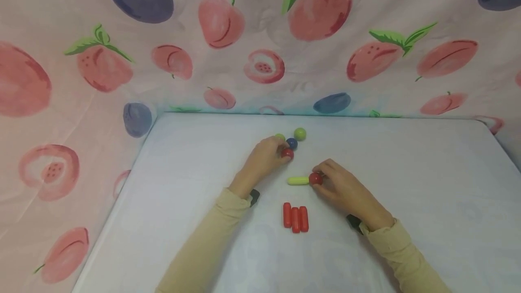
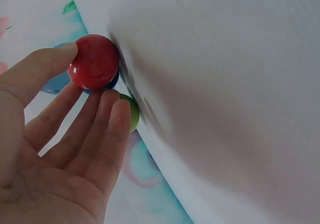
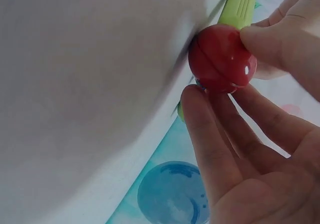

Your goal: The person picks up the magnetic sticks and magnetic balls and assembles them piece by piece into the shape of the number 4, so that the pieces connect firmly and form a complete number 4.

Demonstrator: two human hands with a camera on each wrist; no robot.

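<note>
With thumb and fingertips my left hand [image 1: 265, 157] holds a red ball [image 2: 94, 62] low over the white table. Right beside that ball are a blue ball [image 1: 291, 143] and two green balls, one [image 1: 300, 134] standing at the back and the other [image 1: 279, 136] partly hidden by the hand. My right hand [image 1: 343, 189] grips a second red ball [image 3: 222, 58] between thumb and fingers. This ball sits at the right end of a grooved yellow-green stick [image 1: 298, 180], which lies level and points left.
Three red sticks [image 1: 295, 219] lie side by side, nearer to me than the hands. Behind the white table [image 1: 407, 162] hangs a fruit-print cloth [image 1: 260, 21], which also runs along the left side.
</note>
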